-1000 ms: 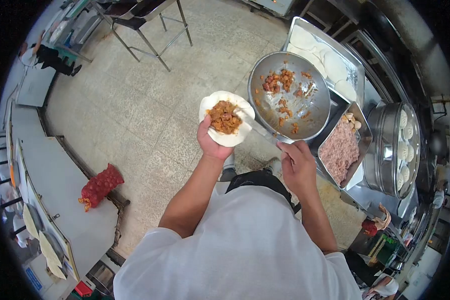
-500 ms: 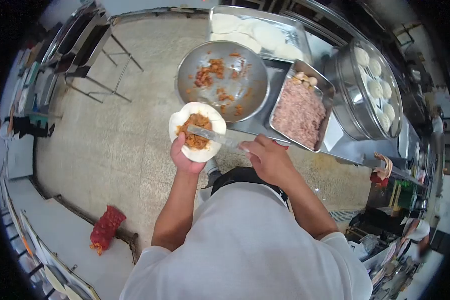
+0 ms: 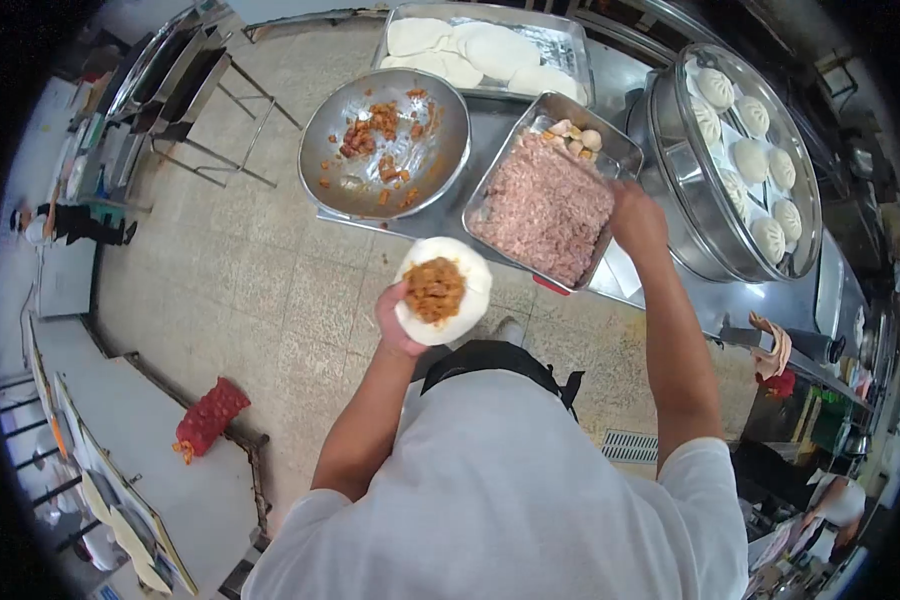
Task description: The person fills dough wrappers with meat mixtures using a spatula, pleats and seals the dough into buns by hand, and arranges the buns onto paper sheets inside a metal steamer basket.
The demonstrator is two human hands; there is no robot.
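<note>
A round dough wrapper (image 3: 477, 290) topped with orange-brown filling (image 3: 435, 289) rests in my left hand (image 3: 400, 322), whose fingers are under its left edge. My right hand (image 3: 637, 215) is closed at the right rim of the square metal pan (image 3: 485, 222) of pink minced meat (image 3: 545, 210). A thin tool seems to run from it over the meat, mostly hard to make out. Pale round pieces (image 3: 591, 140) lie in the pan's far corner. Left of the pan stands a steel bowl (image 3: 425, 180) with scraps of orange filling.
Behind the bowl is a tray (image 3: 582, 60) of flat dough rounds (image 3: 500, 50). A steamer (image 3: 675, 185) with several pleated buns (image 3: 751, 160) stands at the right. A red net sack (image 3: 213, 415) lies at the left. Other people (image 3: 840, 500) are at the lower right and far left.
My right hand has moved from the filled wrapper to the meat pan, and the spatula has left the filling. My left hand still holds the wrapper. The camera view has shifted.
</note>
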